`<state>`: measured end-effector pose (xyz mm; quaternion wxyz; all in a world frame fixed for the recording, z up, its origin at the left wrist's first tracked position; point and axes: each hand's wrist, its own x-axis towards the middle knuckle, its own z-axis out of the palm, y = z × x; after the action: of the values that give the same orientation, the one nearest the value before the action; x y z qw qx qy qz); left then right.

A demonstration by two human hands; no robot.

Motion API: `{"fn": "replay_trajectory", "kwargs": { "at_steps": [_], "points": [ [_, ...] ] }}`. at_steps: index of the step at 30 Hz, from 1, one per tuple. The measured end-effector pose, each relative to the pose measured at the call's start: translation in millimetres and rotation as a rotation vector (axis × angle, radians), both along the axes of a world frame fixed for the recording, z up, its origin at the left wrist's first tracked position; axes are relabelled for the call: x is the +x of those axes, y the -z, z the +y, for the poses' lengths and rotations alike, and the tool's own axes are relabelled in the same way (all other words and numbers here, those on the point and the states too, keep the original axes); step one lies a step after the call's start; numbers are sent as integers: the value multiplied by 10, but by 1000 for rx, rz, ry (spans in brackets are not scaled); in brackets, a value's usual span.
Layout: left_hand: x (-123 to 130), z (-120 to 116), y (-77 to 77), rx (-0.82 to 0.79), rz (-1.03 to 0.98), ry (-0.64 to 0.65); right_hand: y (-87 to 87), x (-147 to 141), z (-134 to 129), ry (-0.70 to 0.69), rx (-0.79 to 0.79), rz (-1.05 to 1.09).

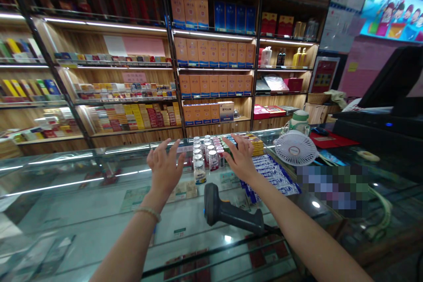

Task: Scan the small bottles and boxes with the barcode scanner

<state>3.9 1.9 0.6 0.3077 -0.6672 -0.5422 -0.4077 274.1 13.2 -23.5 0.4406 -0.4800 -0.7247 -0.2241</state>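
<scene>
My left hand [166, 167] hovers above the glass counter with its fingers spread and nothing in them. Just to its right stand small clear containers with white lids [199, 169], lined up in rows. My right hand [240, 156] reaches over the far side of the counter, fingers apart, beside small coloured packs [220, 145] at the right of those containers. It partly covers the packs, and I cannot tell whether it touches them. Blue and white sachets [274, 174] lie fanned out beside my right forearm. Between my arms a dark barcode scanner [231, 213] rests on the glass.
A white fan [296, 147] stands on the right, with a green and white bottle [299, 119] behind it. Farther right are a red mat [335, 139] and a dark monitor [390, 79]. Shelves with orange boxes [213, 54] line the back wall.
</scene>
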Motion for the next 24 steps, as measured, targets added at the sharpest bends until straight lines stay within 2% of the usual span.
{"fn": "replay_trajectory", "kwargs": {
  "at_steps": [24],
  "points": [
    [-17, -60, -27, -46, -59, -22, 42, 16, -32, -6, 6, -1]
  ]
}}
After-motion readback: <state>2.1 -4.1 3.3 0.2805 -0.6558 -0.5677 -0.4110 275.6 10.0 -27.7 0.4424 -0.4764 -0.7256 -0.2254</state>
